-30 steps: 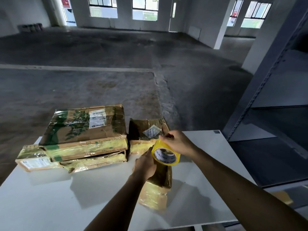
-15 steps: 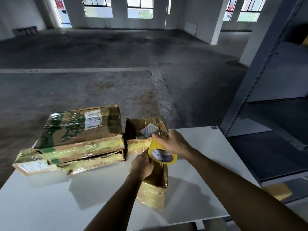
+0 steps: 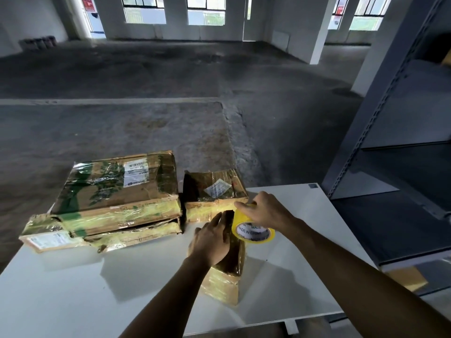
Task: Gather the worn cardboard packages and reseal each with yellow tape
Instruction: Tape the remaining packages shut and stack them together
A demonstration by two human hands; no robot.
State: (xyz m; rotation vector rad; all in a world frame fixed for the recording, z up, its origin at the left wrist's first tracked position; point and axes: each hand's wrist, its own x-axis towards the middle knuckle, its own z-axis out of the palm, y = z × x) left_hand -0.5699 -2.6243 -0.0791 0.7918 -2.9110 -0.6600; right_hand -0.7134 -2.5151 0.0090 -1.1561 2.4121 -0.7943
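The worn package [image 3: 224,284] (on the table [image 3: 73,289]) is pressed by my flat left hand [image 3: 211,242] while my right hand [image 3: 266,212] grips the yellow tape [image 3: 246,228].

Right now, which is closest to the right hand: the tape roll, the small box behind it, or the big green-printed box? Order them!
1. tape roll: gripped by the right hand itself.
2. small box: just behind the hand.
3. big green-printed box: farthest, off to the left.
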